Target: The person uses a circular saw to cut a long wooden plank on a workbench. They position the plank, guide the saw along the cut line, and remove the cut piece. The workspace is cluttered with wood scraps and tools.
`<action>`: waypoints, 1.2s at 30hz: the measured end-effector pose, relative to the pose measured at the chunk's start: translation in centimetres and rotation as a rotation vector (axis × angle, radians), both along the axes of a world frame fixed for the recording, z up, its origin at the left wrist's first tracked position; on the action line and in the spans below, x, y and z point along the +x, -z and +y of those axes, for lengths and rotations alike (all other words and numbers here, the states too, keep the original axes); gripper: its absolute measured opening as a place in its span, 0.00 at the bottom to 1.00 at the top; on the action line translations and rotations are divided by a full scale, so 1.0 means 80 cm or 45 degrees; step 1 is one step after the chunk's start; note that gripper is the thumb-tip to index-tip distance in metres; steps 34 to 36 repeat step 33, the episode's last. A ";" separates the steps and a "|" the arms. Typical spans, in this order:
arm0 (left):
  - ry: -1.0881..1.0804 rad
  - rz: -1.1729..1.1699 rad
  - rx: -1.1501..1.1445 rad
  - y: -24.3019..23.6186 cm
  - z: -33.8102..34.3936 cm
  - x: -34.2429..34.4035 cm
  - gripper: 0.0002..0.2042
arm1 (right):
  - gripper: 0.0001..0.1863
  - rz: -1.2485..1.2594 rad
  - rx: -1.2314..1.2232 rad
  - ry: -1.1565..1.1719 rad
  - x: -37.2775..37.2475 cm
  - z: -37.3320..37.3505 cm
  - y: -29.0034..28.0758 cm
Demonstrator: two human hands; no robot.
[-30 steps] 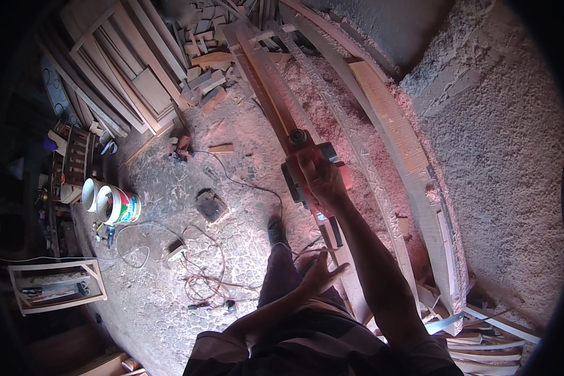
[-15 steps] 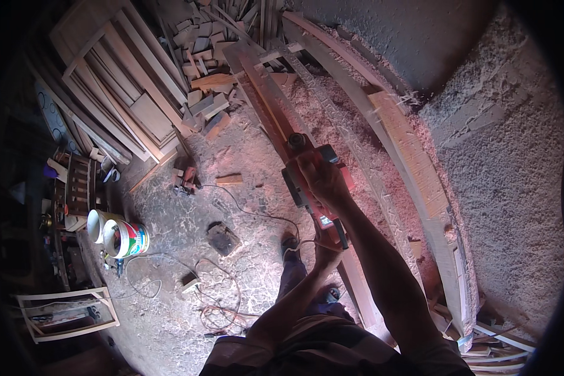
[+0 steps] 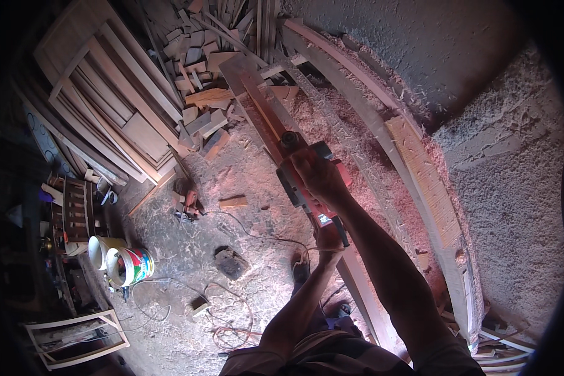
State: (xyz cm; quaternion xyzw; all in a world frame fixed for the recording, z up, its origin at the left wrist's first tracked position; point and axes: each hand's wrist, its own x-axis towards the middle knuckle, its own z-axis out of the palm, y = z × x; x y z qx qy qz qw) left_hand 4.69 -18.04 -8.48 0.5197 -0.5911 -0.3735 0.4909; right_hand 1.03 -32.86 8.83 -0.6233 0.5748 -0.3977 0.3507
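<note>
One red electric planer (image 3: pixel 307 182) sits on a long plank (image 3: pixel 260 106) that runs up the middle of the view. Two hands hold it: the right hand (image 3: pixel 316 175) curls shut over the top handle, hiding most of the body, while the left hand (image 3: pixel 328 237) is closed on the rear end, its fingers hard to make out. Wood shavings (image 3: pixel 332 119) bury the bench beside the plank. Two paint buckets (image 3: pixel 122 262) stand on the floor at the left, near a loose cable (image 3: pixel 232 326) and offcuts (image 3: pixel 197 106).
</note>
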 end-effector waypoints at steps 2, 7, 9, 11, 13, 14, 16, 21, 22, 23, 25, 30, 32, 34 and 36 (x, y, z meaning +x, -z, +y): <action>0.013 0.332 0.202 -0.004 -0.005 -0.001 0.32 | 0.24 -0.001 0.045 0.011 0.003 -0.019 -0.001; 0.054 0.250 0.324 -0.006 -0.011 -0.006 0.37 | 0.25 -0.042 0.187 0.028 0.015 -0.065 -0.015; 0.163 -0.006 0.212 -0.010 -0.016 -0.002 0.38 | 0.26 -0.025 0.152 0.032 0.023 -0.084 -0.018; 0.171 -0.061 0.295 -0.020 -0.022 0.002 0.39 | 0.27 -0.012 0.156 0.030 0.027 -0.100 -0.018; 0.069 0.078 0.548 -0.041 -0.014 0.000 0.39 | 0.27 0.008 0.133 0.016 0.031 -0.116 -0.016; 0.089 0.064 0.740 -0.047 -0.020 0.002 0.41 | 0.26 0.023 0.097 0.003 0.033 -0.125 -0.014; 0.075 0.090 0.752 -0.063 -0.023 0.006 0.42 | 0.26 0.023 0.032 -0.006 0.038 -0.146 -0.011; 0.064 0.099 0.750 -0.079 -0.027 0.008 0.52 | 0.27 -0.114 0.307 0.038 0.049 -0.197 -0.012; 0.083 0.043 0.768 -0.080 -0.028 0.009 0.54 | 0.27 -0.137 0.384 0.050 0.051 -0.205 -0.013; 0.086 0.034 0.736 -0.080 -0.029 0.010 0.55 | 0.27 -0.140 0.409 0.057 0.053 -0.213 -0.013; 0.118 0.039 0.772 -0.082 -0.029 0.011 0.55 | 0.28 -0.123 0.216 0.025 0.058 -0.229 -0.010; 0.149 0.065 0.752 -0.086 -0.035 0.015 0.55 | 0.22 0.097 0.040 -0.012 0.068 -0.263 -0.014; 0.110 0.044 0.722 -0.085 -0.034 0.011 0.54 | 0.21 0.089 0.179 0.007 0.073 -0.278 -0.021; 0.112 0.042 0.724 -0.081 -0.037 0.013 0.54 | 0.21 0.057 0.222 0.010 0.076 -0.288 -0.024; 0.112 0.042 0.724 -0.081 -0.037 0.013 0.54 | 0.21 0.057 0.222 0.010 0.076 -0.288 -0.024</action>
